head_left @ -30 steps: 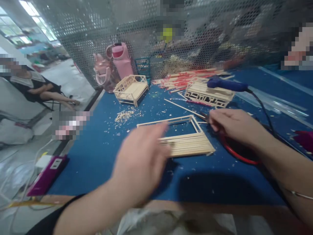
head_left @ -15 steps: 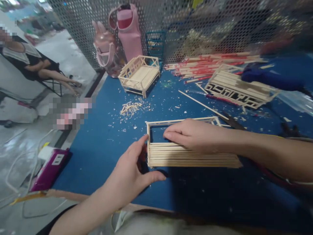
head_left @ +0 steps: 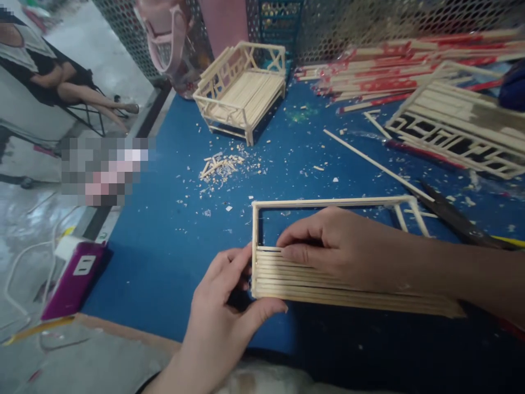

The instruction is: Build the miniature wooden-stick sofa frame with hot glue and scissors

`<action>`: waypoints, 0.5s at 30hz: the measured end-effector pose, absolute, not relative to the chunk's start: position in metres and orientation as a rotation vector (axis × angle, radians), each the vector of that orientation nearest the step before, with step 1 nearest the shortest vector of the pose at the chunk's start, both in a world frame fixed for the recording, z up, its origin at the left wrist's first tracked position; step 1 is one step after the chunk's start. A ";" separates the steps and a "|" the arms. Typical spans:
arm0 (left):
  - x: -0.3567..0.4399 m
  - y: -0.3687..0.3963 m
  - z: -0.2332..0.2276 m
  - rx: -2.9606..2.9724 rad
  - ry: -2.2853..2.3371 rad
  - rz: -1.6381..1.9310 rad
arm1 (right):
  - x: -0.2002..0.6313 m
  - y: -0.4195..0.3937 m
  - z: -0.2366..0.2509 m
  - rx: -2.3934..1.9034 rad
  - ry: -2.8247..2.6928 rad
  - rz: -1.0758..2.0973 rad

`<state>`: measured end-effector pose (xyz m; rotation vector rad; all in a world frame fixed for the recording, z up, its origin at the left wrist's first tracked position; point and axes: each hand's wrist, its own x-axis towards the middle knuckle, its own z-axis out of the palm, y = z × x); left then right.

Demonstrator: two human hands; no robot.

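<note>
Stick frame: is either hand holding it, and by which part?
Left hand pinches the stick frame at its near-left corner, thumb below, fingers on the left end. Right hand presses flat on the laid slats, not gripping.

Soft, even light fell from above; the blue work table [head_left: 172, 230] showed dark shadow beneath the hands near the bottom edge. Focus was fairly sharp centrally, with wide-angle stretching and slight blur toward the corners.

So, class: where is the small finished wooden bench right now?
In the head view, the wooden bench stands upper centre on the blue table, before the mesh screen, beside the pink bag.
</note>
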<state>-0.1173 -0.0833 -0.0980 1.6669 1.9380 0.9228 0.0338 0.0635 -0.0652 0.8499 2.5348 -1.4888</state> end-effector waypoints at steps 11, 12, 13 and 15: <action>-0.118 -0.082 -0.097 1.744 1.953 0.912 | 0.036 0.064 -0.067 0.822 2.480 -1.598; -0.118 -0.081 -0.097 1.746 1.955 0.906 | 0.036 0.064 -0.067 0.816 2.487 -1.589; -0.118 -0.081 -0.097 1.750 1.955 0.893 | 0.036 0.064 -0.066 0.808 2.491 -1.582; -0.118 -0.081 -0.097 1.760 1.956 0.875 | 0.037 0.063 -0.064 0.793 2.492 -1.580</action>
